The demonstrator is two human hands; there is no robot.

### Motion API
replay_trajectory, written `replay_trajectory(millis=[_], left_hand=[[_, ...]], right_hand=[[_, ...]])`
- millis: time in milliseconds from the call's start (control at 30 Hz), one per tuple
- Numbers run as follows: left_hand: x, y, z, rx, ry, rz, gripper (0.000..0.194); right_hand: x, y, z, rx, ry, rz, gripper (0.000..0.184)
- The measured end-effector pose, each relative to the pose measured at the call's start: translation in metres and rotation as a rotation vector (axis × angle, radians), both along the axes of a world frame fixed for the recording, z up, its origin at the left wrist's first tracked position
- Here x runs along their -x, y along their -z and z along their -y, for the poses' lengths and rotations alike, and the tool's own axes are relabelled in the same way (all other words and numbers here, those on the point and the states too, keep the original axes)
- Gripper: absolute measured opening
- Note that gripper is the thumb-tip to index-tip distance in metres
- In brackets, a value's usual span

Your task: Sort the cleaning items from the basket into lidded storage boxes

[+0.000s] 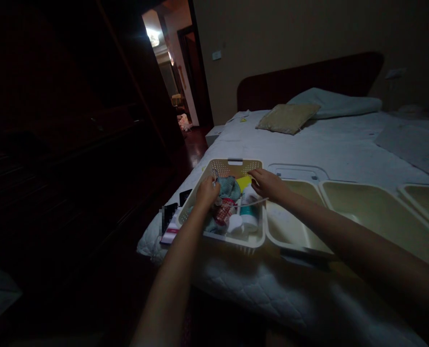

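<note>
A cream perforated plastic basket stands at the bed's near corner, filled with mixed small items. Over its left side my left hand is closed, and what it pinches is too small and dark to name. My right hand reaches in across the right rim, fingers curled together beside a bright yellow item; its grip is partly hidden. Between the hands lies a grey-blue knitted cloth. Below that are a red-and-white patterned item, a teal-and-white bottle and a round white lid.
Cream bins stand in a row to the right of the basket. Dark flat objects lie at its left. A beige pillow and a light blanket are farther back on the bed. The room is dim.
</note>
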State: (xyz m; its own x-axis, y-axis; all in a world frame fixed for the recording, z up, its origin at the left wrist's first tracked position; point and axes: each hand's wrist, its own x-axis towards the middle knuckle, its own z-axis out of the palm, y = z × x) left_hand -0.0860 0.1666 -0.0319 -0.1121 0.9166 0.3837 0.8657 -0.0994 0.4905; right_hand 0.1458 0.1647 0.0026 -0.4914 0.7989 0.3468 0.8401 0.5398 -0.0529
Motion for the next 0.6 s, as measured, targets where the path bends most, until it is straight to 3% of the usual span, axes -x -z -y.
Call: replay_trajectory(millis=[267, 600], left_hand=[[0.001, 0.014, -0.002, 0.049, 0.071, -0.331, 0.050], [0.015, 0.022, -0.008, 0.146, 0.013, -0.164, 0.049]], right_hand=[[0.033, 0.013, -0.040, 0.117, 0.045, -0.114, 0.048], [0.066, 0.035, -0.074, 0.291, 0.018, -0.054, 0.047]])
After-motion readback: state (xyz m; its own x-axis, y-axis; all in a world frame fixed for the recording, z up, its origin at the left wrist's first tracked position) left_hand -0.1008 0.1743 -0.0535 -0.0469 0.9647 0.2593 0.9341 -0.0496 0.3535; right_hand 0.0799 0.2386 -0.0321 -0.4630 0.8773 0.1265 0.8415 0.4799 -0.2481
